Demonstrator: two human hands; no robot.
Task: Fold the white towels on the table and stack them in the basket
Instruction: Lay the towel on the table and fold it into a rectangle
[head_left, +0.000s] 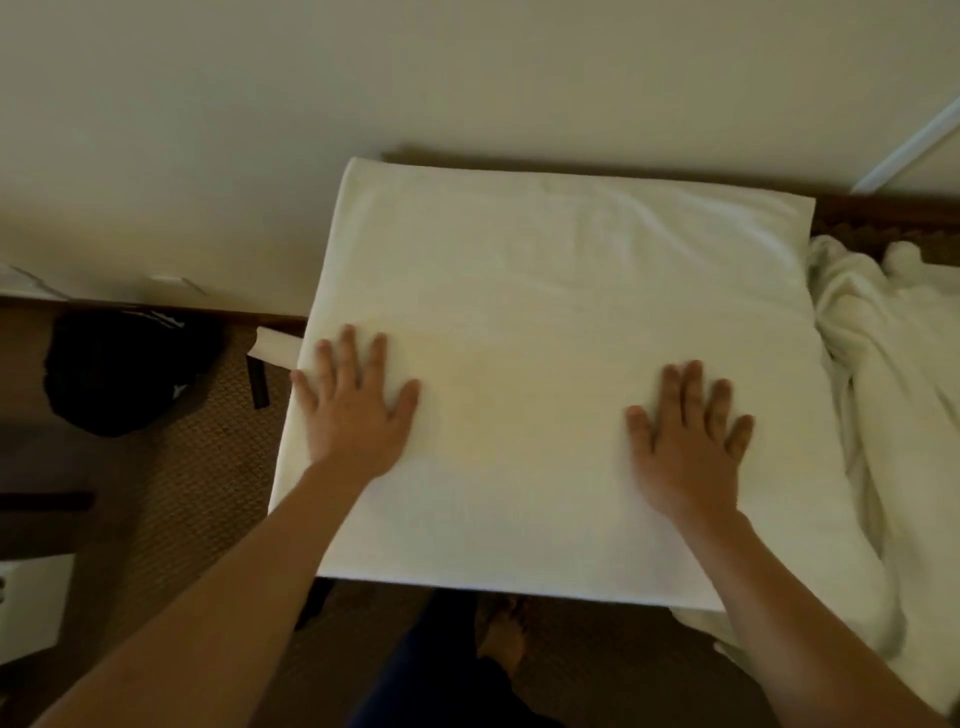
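A white towel (545, 338) lies spread flat as a large rectangle over the table, hiding almost all of the tabletop. My left hand (356, 410) presses flat on the towel near its left edge, fingers straight and spread. My right hand (685, 441) presses flat on its right half, fingers also straight. More white towels (872, 415) lie crumpled in a heap just right of the flat one. No basket is in view.
A strip of the dark wooden table (883, 218) shows at the back right, against a pale wall. On the brown carpet to the left sits a black bag (124, 369). A white object (31, 603) stands at the lower left. My legs show below the table's front edge.
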